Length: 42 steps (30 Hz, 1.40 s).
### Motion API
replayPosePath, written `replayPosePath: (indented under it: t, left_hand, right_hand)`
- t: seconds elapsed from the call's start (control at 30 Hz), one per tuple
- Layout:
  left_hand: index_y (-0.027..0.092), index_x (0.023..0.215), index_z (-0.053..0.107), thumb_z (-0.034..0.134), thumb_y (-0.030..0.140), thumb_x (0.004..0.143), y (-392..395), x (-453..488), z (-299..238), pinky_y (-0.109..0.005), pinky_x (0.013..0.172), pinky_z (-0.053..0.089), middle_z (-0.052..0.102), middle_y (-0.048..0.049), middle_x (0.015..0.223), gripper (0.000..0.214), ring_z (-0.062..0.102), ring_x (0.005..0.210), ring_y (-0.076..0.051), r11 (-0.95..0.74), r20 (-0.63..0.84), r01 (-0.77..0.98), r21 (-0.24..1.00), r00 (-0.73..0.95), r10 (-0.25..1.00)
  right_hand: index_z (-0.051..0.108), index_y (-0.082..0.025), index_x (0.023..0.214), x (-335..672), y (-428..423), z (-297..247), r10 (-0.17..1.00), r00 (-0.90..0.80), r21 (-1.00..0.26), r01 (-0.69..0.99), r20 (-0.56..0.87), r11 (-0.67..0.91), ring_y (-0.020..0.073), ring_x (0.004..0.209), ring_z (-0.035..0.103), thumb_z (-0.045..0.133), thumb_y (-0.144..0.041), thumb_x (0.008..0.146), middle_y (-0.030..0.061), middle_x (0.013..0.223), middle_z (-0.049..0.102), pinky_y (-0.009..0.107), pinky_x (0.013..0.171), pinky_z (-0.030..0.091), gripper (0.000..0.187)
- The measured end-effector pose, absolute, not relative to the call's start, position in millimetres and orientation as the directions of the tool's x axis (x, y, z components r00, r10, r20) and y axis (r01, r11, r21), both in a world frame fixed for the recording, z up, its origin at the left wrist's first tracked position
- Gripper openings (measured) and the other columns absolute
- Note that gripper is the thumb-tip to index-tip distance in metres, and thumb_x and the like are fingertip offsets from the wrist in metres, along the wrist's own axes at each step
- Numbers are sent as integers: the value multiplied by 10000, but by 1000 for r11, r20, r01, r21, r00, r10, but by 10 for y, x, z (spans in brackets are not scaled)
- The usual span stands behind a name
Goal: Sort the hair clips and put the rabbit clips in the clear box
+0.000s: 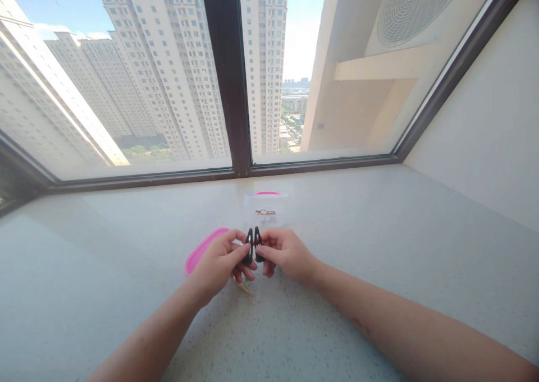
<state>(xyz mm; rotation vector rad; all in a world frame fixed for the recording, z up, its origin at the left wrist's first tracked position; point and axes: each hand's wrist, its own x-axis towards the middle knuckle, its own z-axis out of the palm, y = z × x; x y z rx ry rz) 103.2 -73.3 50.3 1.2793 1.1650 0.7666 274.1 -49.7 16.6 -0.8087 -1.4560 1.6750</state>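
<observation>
Two black snap hair clips are held upright, side by side, with a narrow gap between them. My left hand (225, 258) pinches the left hair clip (249, 247) between thumb and fingers. The right hair clip (257, 244) is gripped in the same way by my right hand (282, 250). Partly hidden below my left hand, some thin beige-gold items (243, 286) lie on the white speckled surface; I cannot make out their kind. A pink oval lid (202, 251) lies flat behind my left hand, which covers part of it.
Just beyond my hands stands a clear plastic box (283, 205) with a pink strip at its top; a brown clip-like outline (265, 212) shows at it. Farther back, a dark window frame (242, 118) borders the white sill (357, 213). A white wall (484, 135) rises at the right.
</observation>
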Motion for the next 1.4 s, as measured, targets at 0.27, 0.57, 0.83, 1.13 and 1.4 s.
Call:
replayPosePath:
  t: [0.27, 0.57, 0.83, 1.13, 1.4]
  left_hand:
    - [169, 882, 477, 561, 376, 830, -730, 1024, 490, -200, 423, 439, 690, -38, 631, 229, 650, 495, -151, 177, -209, 135, 975, 274, 939]
    - [172, 925, 479, 564, 334, 828, -718, 1043, 492, -199, 451, 446, 670, -16, 673, 207, 650, 534, -139, 161, -191, 131, 978, 273, 943]
    - [168, 958, 481, 564, 276, 811, -726, 1045, 525, -208, 477, 442, 663, -17, 709, 200, 645, 562, -138, 163, -190, 128, 978, 237, 953]
    - [162, 1002, 489, 587, 243, 782, -736, 1045, 547, -233, 516, 451, 675, -28, 735, 254, 650, 592, -149, 159, -177, 96, 983, 231, 957]
    - [151, 1040, 470, 574, 192, 756, -738, 1047, 548, -237, 527, 452, 665, -21, 724, 304, 649, 609, -150, 151, -165, 79, 985, 230, 959]
  right_hand:
    - [630, -121, 926, 2759, -508, 189, 851, -525, -995, -84, -5, -57, 86, 376, 556, 611, -332, 787, -2, 606, 617, 170, 339, 434, 253]
    - [612, -120, 879, 2751, -509, 210, 862, -506, -996, -76, -10, -56, 69, 360, 522, 593, -337, 793, 4, 636, 628, 169, 328, 416, 234]
    - [607, -126, 920, 2756, -497, 170, 864, -503, -994, -90, -8, -61, 79, 369, 535, 571, -330, 801, -3, 628, 618, 185, 346, 431, 239]
    - [598, -132, 958, 2753, -499, 181, 879, -476, -995, -78, -19, -64, 85, 374, 543, 563, -250, 761, -18, 590, 611, 179, 353, 431, 232]
    - [578, -141, 978, 2753, -488, 159, 885, -466, -994, -99, 0, -52, 77, 379, 538, 568, -199, 744, -5, 671, 629, 181, 352, 429, 241]
